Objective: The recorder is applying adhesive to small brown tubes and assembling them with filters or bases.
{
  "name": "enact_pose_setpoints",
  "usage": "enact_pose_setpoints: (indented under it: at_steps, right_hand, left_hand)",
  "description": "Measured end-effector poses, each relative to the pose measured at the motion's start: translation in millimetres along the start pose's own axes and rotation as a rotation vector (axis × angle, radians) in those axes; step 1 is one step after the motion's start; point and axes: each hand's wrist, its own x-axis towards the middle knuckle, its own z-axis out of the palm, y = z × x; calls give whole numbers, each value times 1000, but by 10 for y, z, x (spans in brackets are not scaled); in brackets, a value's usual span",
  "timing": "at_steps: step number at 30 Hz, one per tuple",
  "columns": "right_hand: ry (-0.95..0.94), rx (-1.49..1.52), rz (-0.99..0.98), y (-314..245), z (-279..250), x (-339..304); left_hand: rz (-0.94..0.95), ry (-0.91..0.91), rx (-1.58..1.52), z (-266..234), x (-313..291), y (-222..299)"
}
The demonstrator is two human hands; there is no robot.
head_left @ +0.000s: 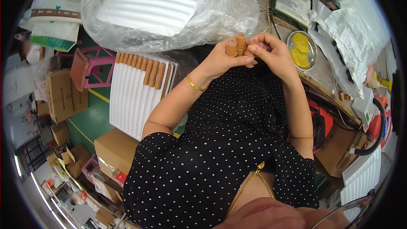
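Note:
My left hand [223, 59] grips a small bunch of short orange-brown tubes [235, 45], held upright with their open ends up. My right hand [273, 51] meets it from the right, fingers pinched on one tube at the edge of the bunch. Both hands hover above my lap, over a black dress with white dots. A gold bangle circles my left wrist. To the left lies a white ribbed tray [135, 93] with several long orange-brown sticks [146, 70] resting in its grooves.
A second white ribbed tray [148, 4] under clear plastic sheeting sits ahead, more tubes at its far edge. A round metal dish [302, 51] with yellow discs stands on the bench at right. Cardboard boxes [63, 95] and a pink stool [99, 65] are on the green floor.

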Motion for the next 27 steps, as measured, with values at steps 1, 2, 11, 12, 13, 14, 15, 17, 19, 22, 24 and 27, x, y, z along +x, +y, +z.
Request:
enact_pose_setpoints:
  at_steps: [1, 2, 11, 12, 13, 14, 15, 17, 19, 22, 24, 27]
  right_hand:
    - [-13, 2, 3, 23, 19, 16]
    - [-36, -11, 14, 58, 25, 32]
    - [-130, -229, -116, -50, 158, 103]
    - [-158, -292, -140, -60, 187, 111]
    - [-178, -288, -142, -45, 211, 115]
    - [-173, -285, -143, -21, 220, 114]
    - [-175, -278, -152, -15, 234, 128]
    - [-115, -235, -167, 13, 207, 83]
    - [-63, -262, -111, 42, 86, 20]
    - [-26, -252, -15, 118, -77, -35]
    - [-24, -239, -17, 129, -97, -44]
    - [-54, -195, 7, 71, -68, -68]
  left_hand:
    - [-22, -1, -45, -28, -33, -14]
    - [-19, 11, -47, -47, -66, -15]
    - [-147, -75, -133, -243, -224, 73]
    - [-160, -72, -115, -246, -257, 74]
    - [-171, -64, -97, -250, -299, 74]
    - [-161, -40, -99, -256, -349, 59]
    - [-193, -65, -91, -267, -404, 56]
    - [-240, -99, -47, -380, -555, 72]
    - [-309, -37, 264, -631, -813, 117]
    - [-314, 235, 865, -1250, -1388, 167]
    - [-315, 422, 1573, -1440, -1704, 392]
    - [-414, 1253, 1666, -2471, -2284, 43]
